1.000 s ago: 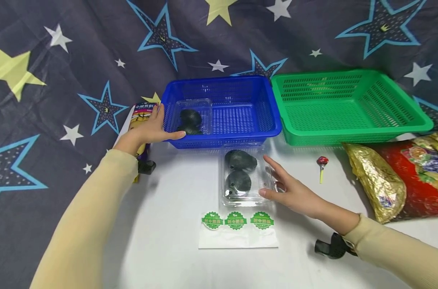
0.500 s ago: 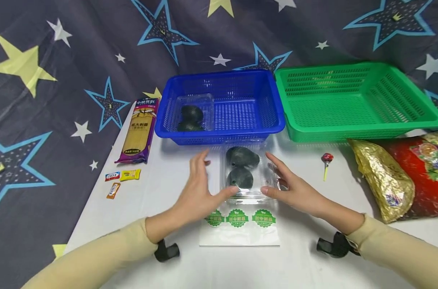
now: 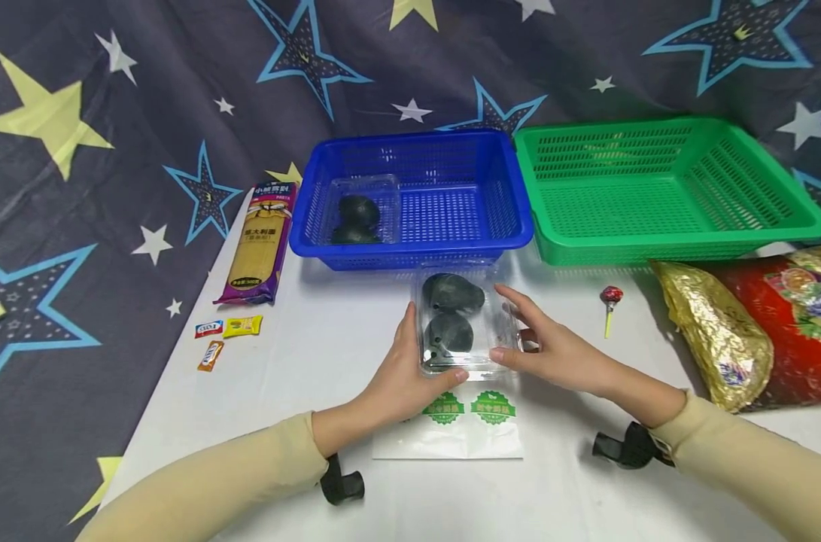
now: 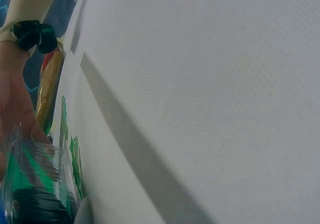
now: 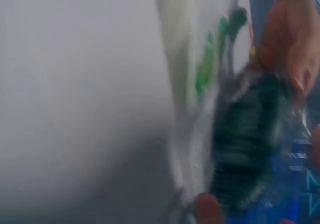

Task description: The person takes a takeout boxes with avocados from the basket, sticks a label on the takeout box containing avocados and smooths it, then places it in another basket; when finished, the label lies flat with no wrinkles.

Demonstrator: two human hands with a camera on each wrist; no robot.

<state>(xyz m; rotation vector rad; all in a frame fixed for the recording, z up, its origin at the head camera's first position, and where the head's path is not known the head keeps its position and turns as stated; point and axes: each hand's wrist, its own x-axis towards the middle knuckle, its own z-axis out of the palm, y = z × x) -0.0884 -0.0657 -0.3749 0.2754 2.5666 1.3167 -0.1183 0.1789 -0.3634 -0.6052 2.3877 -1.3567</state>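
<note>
A clear plastic fruit box (image 3: 481, 339) with dark green, avocado-like fruits (image 3: 452, 293) sits on the white table in front of the blue basket. My left hand (image 3: 403, 384) holds the box's left side, fingers along the wall and thumb at the front corner. From the right, my right hand (image 3: 552, 350) grips the opposite side, thumb near the front edge and fingers bent at the wall. The left wrist view catches part of the box (image 4: 35, 159) at its lower left. In the right wrist view the fruit (image 5: 245, 139) is blurred behind plastic.
A similar box (image 3: 388, 196) lies inside the blue basket (image 3: 417, 254); a green basket (image 3: 654, 254) stands to its right. Green-badged stickers (image 3: 451, 444) lie in front. Around are a pasta packet (image 3: 257, 241), small candies (image 3: 242, 326), a lollipop (image 3: 609, 296) and a red-gold bag (image 3: 722, 339).
My left hand has come from the blue basket's left rim down to the left side of the fruit box, uncovering the pasta packet and candies. My right hand has stayed at the box's right side.
</note>
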